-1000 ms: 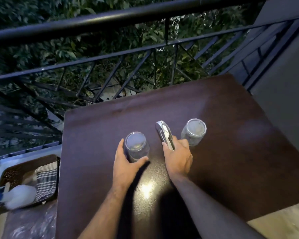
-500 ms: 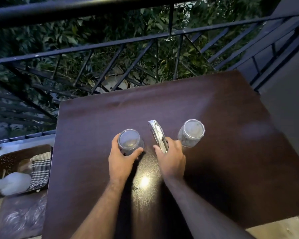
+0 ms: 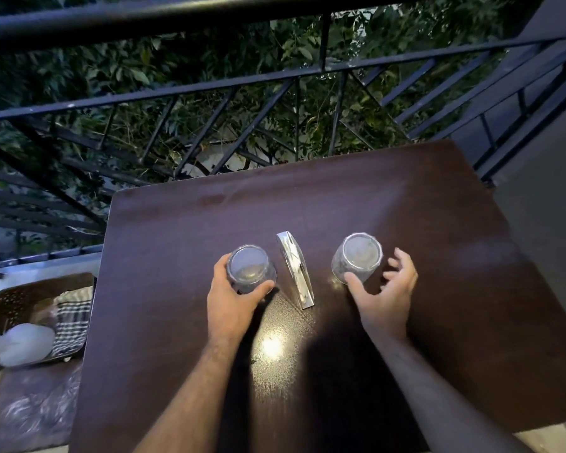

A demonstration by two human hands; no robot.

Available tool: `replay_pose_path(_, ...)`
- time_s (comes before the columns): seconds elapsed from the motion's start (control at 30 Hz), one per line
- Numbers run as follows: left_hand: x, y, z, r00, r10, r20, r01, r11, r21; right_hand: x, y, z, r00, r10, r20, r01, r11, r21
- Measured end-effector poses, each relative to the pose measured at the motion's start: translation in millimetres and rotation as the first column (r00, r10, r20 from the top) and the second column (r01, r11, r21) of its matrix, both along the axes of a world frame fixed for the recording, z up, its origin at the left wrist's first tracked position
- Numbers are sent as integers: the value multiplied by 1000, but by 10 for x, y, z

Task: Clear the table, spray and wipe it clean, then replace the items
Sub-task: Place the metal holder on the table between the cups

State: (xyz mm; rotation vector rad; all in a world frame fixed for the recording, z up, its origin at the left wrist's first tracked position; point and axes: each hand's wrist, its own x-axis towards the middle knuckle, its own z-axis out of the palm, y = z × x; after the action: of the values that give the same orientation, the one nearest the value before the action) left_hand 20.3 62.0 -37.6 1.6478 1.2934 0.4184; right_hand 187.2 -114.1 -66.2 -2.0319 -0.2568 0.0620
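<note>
Glass tumbler (image 3: pixel 250 273) is sitting upside down on the table (image 3: pixel 438 223) with left hand (image 3: pixel 234 305) wrapped around it, right hand (image 3: pixel 384 295) spreading toward second tumbler (image 3: pixel 356 258), likely positioning both beside napkin holder (image 3: pixel 295 271).

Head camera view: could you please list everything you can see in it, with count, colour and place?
table: one, dark brown, centre of view, beside the railing
glasses: two, clear; left glass and right glass, either side of the holder
napkin holder: one, shiny silver, upright between the glasses
railing: one, black metal, beyond the table's far edge
foliage: green leaves, behind the railing
tray: one, brown, perforated, low to the table's left
checked cloth: one, black and white, in the tray
white object: one, blurred, at the tray; cannot identify
left hand: wrapped around the left glass
right hand: open, fingers spread, thumb at the right glass
</note>
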Motion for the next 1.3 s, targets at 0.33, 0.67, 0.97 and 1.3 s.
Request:
replay_pose_path(0.33,66,-27,-10,1000,-11,8,11,1000,24,250,151,-84,977,199,-77,-204,977,-68)
replay_pose_path(0.67,134,-88,-3,1000,10,10,-10,999,41,-522,338,165,853,336,401,-299,942,-154)
replay_pose_path(0.97,126,-69,0,999,4,-37,-2,998,56,-539,740,224,941,332,-68,-321,812,-487)
replay_pose_path(1.3,124,-61,-18,1000,-1,-15,2,999,47,-554,711,180,959,275,-66,-272,834,-480)
